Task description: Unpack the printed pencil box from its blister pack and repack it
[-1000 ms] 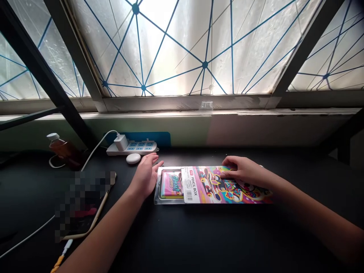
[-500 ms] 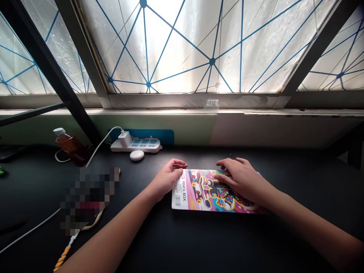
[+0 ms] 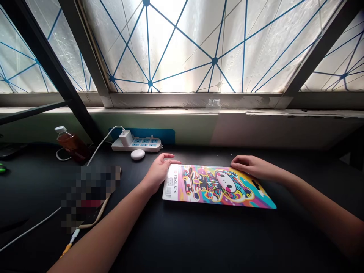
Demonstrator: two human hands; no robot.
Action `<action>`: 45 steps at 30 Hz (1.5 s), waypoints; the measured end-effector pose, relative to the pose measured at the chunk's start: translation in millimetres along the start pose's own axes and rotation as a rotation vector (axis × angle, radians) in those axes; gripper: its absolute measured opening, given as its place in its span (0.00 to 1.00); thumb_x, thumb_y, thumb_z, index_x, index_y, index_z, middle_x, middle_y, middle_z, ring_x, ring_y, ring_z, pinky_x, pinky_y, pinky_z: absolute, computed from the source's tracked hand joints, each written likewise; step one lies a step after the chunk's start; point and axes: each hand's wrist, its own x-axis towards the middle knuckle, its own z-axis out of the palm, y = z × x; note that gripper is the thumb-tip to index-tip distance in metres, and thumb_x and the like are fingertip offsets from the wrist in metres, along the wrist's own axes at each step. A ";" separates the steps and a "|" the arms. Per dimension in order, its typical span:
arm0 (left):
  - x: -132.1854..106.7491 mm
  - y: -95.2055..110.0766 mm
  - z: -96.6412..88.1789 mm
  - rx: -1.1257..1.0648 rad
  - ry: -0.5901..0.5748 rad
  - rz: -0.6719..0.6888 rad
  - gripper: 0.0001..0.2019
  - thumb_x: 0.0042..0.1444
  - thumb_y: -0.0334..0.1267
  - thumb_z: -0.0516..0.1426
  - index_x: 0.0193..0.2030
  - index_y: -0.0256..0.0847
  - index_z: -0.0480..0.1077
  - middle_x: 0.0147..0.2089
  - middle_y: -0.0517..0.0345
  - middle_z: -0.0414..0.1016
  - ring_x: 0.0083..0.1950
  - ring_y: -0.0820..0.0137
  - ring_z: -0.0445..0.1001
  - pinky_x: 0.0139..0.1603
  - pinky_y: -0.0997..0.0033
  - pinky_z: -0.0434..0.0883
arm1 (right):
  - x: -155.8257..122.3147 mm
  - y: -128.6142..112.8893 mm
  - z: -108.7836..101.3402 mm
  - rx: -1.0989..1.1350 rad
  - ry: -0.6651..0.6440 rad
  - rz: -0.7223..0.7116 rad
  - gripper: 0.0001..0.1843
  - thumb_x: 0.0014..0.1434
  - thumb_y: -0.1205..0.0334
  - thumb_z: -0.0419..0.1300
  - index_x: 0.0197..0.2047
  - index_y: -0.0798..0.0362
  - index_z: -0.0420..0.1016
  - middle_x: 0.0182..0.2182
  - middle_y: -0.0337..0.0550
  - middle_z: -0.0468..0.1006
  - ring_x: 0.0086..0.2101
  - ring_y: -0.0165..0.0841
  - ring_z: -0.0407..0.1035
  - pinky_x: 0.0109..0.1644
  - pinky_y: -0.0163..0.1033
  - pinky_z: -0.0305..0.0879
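And there's the flat, pink-and-yellow cartoon pencil box package (image 3: pixel 218 185) on the black desk (image 3: pixel 199 242), the open left hand (image 3: pixel 157 170) at its left end, the open right hand (image 3: pixel 256 167) at its far edge, fingers seemingly just touching it, unclamped.

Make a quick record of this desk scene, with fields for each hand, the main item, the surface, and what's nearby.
Main item: flat rectangular pencil box package with a bright multicoloured cartoon print
Left hand: at the package's left end, fingers near its top corner
Right hand: fingers at the package's top edge
Surface: black desk
Nearby: white plastic power strip, smooth white rounded object, brown liquid bottle with white cap
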 end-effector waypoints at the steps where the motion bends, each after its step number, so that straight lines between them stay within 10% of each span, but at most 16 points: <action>1: 1.1 -0.3 -1.3 0.004 0.018 0.005 0.05 0.67 0.34 0.53 0.48 0.43 0.65 0.50 0.46 0.83 0.30 0.67 0.81 0.30 0.68 0.75 | -1.5 0.2 -1.6 0.070 -0.082 -0.002 0.26 0.53 0.35 0.65 0.41 0.48 0.81 0.39 0.45 0.84 0.40 0.46 0.76 0.39 0.43 0.69; 6: 6.8 -2.7 -5.6 0.079 0.045 0.068 0.04 0.67 0.38 0.52 0.45 0.42 0.65 0.46 0.47 0.83 0.31 0.66 0.80 0.31 0.67 0.75 | -8.5 -1.4 -4.5 0.331 -0.315 -0.010 0.24 0.50 0.44 0.72 0.45 0.49 0.80 0.44 0.47 0.83 0.45 0.48 0.77 0.43 0.44 0.72; 13: 23.4 4.6 -41.3 0.355 0.111 0.284 0.08 0.56 0.43 0.63 0.37 0.43 0.72 0.29 0.62 0.74 0.34 0.67 0.74 0.36 0.71 0.68 | -4.9 -3.1 6.5 0.512 -0.194 0.004 0.23 0.49 0.46 0.74 0.42 0.50 0.79 0.41 0.46 0.84 0.42 0.45 0.78 0.45 0.44 0.74; 23: 8.1 20.2 -49.0 0.557 -0.240 0.127 0.19 0.50 0.56 0.65 0.33 0.39 0.76 0.33 0.57 0.78 0.36 0.66 0.73 0.38 0.69 0.67 | -2.8 -6.3 10.9 0.571 -0.099 0.005 0.24 0.45 0.45 0.76 0.42 0.49 0.81 0.40 0.44 0.84 0.40 0.44 0.79 0.43 0.43 0.75; 37: 22.6 5.7 -48.0 0.420 -0.041 0.176 0.13 0.55 0.49 0.60 0.36 0.40 0.74 0.24 0.63 0.73 0.30 0.68 0.73 0.33 0.71 0.65 | -4.1 -1.8 6.6 0.565 -0.165 -0.025 0.24 0.48 0.50 0.76 0.47 0.48 0.79 0.44 0.43 0.84 0.44 0.44 0.78 0.45 0.43 0.75; 45: 13.3 6.9 -27.6 0.168 0.097 0.281 0.17 0.52 0.53 0.64 0.35 0.41 0.72 0.27 0.62 0.75 0.27 0.70 0.73 0.27 0.74 0.66 | -4.3 -13.5 12.8 0.188 0.319 -0.195 0.28 0.48 0.37 0.71 0.45 0.47 0.79 0.32 0.41 0.82 0.30 0.40 0.75 0.31 0.43 0.71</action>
